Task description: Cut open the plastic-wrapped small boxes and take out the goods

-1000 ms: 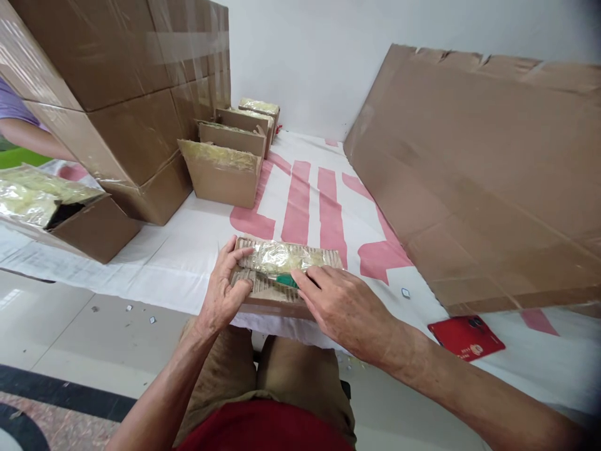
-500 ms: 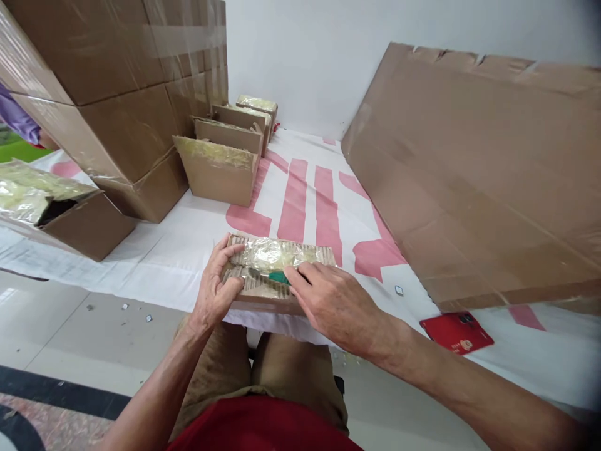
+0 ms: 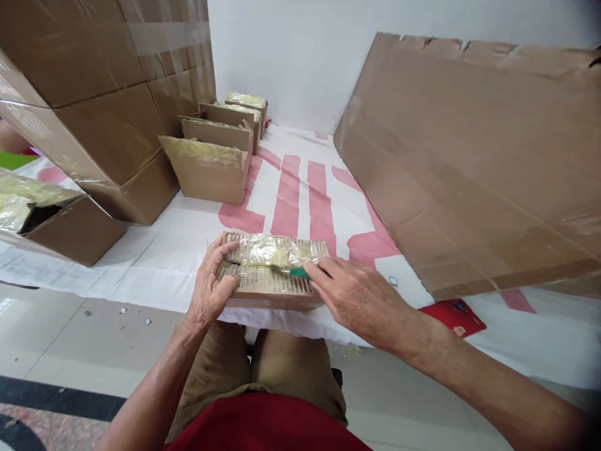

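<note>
Head view, seam work on carton. Small oblong brown cardbd. box w/ ridged, torn-looking top (image 3: 277, 300) lay on white cloth w/ pink-red print (image 3: 197, 232), at cloth's near edge, just before the wearer's lap. Clear yellowish tape (image 3: 265, 250) was seen on its far top flap. Box was grasped at its left end by L hand (image 3: 211, 285), thumb on near flap, fingers on far one. Green-handled slim tool (image 3: 298, 272) was clasped in R hand (image 3: 352, 291), tip directed at the seam betw. flaps; tip type and depth could not be told. Step in hand (judged): seam being slit or pried. For next move, firm L hold, shallow tip angle and a path clear of L fingers were called for. Red phone (image 3: 457, 318) lay just beyond R forearm; opened brown cardbd. boxes (image 3: 204, 172) stood in a row farther back, to left.
</note>
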Available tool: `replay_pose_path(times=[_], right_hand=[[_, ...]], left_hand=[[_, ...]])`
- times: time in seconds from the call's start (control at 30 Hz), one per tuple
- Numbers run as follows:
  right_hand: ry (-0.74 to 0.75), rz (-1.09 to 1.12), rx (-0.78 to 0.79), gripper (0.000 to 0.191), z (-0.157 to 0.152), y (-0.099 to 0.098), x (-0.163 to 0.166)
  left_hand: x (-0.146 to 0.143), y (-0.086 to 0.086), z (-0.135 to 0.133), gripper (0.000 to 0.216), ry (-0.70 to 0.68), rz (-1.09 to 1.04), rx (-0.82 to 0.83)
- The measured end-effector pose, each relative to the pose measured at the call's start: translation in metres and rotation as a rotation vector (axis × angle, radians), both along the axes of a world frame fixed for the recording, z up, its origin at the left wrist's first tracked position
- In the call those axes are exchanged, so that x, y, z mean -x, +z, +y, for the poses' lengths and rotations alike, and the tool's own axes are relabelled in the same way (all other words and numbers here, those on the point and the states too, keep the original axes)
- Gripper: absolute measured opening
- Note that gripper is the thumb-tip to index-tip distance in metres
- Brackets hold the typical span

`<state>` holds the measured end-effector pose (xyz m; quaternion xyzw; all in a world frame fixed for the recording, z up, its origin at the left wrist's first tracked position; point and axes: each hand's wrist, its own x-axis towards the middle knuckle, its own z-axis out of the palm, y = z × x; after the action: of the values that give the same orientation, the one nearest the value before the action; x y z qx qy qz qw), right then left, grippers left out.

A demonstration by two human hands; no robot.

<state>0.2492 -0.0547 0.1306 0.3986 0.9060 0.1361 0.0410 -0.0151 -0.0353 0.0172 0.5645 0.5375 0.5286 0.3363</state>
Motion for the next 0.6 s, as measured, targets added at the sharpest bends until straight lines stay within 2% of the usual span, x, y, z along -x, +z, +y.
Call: replay_pose_path(times=[0.1,0.47,0.6], right_hand=[[-0.051,-0.008,0.001,0.020,-0.003,0.003,-0.014],[-0.091,0.006,-0.071,0.029,-0.010,0.007,-0.052],[-0.102,0.151,-0.034,0.029,-0.021,0.011,-0.086]], left_hand=[[-0.002,0.000,-0.001,0.058,0.011,-0.014,-0.007],[0.001,0.000,-0.001,0.056,0.037,0.012,0.012],[0.000,-0.002,-0.002,0.055,0.030,0.007,0.020]])
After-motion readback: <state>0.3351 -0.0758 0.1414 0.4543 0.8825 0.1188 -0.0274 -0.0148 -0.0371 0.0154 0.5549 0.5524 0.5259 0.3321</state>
